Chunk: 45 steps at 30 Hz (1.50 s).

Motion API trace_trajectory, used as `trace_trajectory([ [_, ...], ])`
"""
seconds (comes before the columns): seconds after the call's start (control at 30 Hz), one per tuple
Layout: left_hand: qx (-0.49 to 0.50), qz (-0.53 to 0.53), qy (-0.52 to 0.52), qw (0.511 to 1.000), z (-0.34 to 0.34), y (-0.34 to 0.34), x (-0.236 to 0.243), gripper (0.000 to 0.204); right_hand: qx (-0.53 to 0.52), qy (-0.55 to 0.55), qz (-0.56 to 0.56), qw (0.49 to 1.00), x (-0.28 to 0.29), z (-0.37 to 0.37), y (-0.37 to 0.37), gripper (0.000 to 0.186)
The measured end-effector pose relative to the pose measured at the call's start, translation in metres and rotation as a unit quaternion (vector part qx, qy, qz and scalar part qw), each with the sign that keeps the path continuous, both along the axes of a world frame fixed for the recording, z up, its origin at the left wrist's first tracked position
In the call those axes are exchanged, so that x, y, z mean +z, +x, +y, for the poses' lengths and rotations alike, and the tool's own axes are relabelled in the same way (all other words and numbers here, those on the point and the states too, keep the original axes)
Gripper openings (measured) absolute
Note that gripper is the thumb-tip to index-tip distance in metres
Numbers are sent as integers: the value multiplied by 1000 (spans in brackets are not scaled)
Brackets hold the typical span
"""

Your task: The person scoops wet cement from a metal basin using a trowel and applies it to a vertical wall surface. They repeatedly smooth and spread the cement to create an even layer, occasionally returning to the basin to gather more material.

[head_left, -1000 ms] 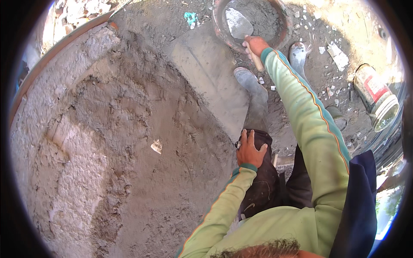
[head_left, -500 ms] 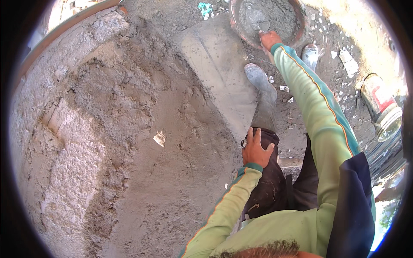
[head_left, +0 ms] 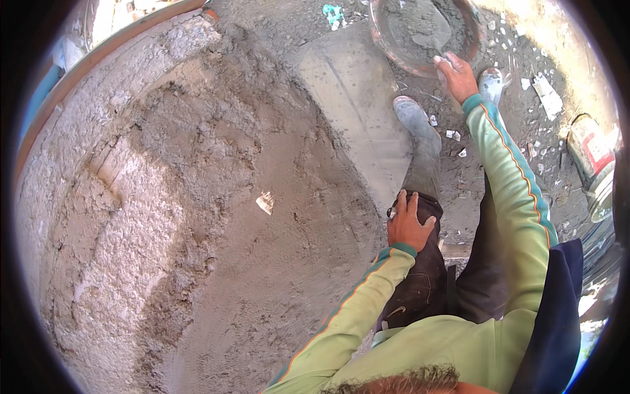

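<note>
Mortar layer: the gray, wet-looking coat is filling the left half of the frame; it is probably staying soft to press.
Board: a flat mortar-smeared board is lying at upper center and is looking stiff.
Left hand: at center right, this hand is resting on the knee with spread fingers, holding nothing; its forearm is rising from the lower edge.
Basin: the round basin is standing at the top, right of center, containing mortar; with this load, it is likely weighing much.
Trowel: its mortar-covered blade is lying inside the basin; it is seeming stiff, heavier when loaded, and the wooden-type handle is being the place for gripping, perhaps slippery when wet.
Right hand: at upper right, the fingers of this hand are curling together on the trowel's handle, mostly hidden; the arm is stretching nearly straight.
</note>
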<state>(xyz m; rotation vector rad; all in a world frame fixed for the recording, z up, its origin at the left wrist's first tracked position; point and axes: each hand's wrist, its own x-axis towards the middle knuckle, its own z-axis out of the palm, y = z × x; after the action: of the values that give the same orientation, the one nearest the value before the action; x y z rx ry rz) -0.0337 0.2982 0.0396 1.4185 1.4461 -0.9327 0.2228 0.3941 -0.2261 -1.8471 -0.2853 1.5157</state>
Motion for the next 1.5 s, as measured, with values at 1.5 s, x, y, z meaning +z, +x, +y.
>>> trace_trajectory([
  [1.5, -19, 0, 8, 1000, 4, 9, -6, 80, -13, -16, 119, 993, -15, -8, -9, 33],
])
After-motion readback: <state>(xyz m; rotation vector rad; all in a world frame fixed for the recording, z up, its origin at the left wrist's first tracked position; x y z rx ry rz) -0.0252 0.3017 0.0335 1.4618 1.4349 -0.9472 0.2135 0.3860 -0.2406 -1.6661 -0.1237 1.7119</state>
